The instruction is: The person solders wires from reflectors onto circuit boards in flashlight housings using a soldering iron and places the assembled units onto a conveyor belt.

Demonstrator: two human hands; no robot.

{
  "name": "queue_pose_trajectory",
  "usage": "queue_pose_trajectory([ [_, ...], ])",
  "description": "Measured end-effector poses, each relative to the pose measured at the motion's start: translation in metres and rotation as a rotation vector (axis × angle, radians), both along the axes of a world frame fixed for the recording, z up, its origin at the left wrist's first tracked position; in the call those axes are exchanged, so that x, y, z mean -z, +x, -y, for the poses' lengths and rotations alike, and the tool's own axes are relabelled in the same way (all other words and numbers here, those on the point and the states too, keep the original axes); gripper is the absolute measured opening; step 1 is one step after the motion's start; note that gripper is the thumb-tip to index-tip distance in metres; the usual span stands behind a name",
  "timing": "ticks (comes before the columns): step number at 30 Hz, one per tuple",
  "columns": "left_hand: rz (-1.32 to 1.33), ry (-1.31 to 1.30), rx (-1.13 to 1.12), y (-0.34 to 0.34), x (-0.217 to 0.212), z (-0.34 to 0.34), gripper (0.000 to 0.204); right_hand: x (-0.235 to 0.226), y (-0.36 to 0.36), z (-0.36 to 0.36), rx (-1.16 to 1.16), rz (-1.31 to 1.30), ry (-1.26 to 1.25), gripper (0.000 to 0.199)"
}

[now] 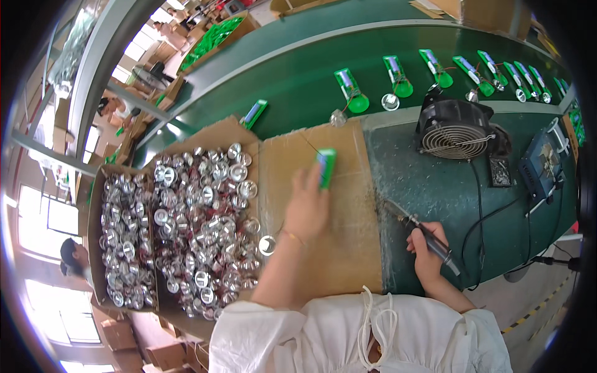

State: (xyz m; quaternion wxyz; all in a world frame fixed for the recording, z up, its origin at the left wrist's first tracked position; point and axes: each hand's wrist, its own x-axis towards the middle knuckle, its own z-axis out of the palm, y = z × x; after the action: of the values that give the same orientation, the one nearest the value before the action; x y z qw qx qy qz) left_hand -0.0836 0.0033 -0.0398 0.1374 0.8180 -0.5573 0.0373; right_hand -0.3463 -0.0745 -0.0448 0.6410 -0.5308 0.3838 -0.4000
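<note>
My left hand point(307, 208), smeared by motion, is over the brown cardboard sheet point(348, 230). Its fingers close on the near end of a green plastic casing point(327, 163), and a thin dark wire sticks out from the casing's far end. In my right hand point(429, 250), fingers wrap round the dark handle of a soldering iron point(435, 243). Its metal tip points away and to the left, above the seam between cardboard and green bench. Close by on the left, a cardboard box point(254, 140) is heaped with shiny lamp reflectors point(208, 217).
Beyond the cardboard, a green conveyor belt point(292, 93) carries several green casings, most with reflectors wired on. A black fan point(457, 130) and a blue soldering station point(542, 163) stand at the right, cables trailing. A second reflector box point(127, 242) is far left. People sit farther off.
</note>
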Motion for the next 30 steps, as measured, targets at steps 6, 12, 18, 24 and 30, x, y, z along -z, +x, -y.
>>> queue_pose_trajectory([
  [6,-0.127,-0.02,-0.149,-0.088,-0.041,-0.055,0.058,-0.003,0.001,-0.001,-0.002,0.026,-0.043,0.016],
  [12,0.171,-0.058,-0.453,-0.031,-0.049,-0.116,0.04,0.002,-0.003,-0.004,0.027,-0.002,-0.084,0.016],
  [18,0.503,0.017,-0.409,-0.017,-0.012,-0.103,0.012,0.003,-0.001,-0.006,0.009,-0.01,-0.106,0.016],
  [24,0.341,0.108,-0.38,-0.008,-0.009,-0.102,0.014,-0.003,-0.004,-0.011,0.035,-0.025,-0.128,0.018],
  [30,0.339,-0.098,-0.389,-0.016,-0.005,-0.106,0.014,-0.011,-0.003,-0.02,-0.006,-0.024,-0.153,0.018],
])
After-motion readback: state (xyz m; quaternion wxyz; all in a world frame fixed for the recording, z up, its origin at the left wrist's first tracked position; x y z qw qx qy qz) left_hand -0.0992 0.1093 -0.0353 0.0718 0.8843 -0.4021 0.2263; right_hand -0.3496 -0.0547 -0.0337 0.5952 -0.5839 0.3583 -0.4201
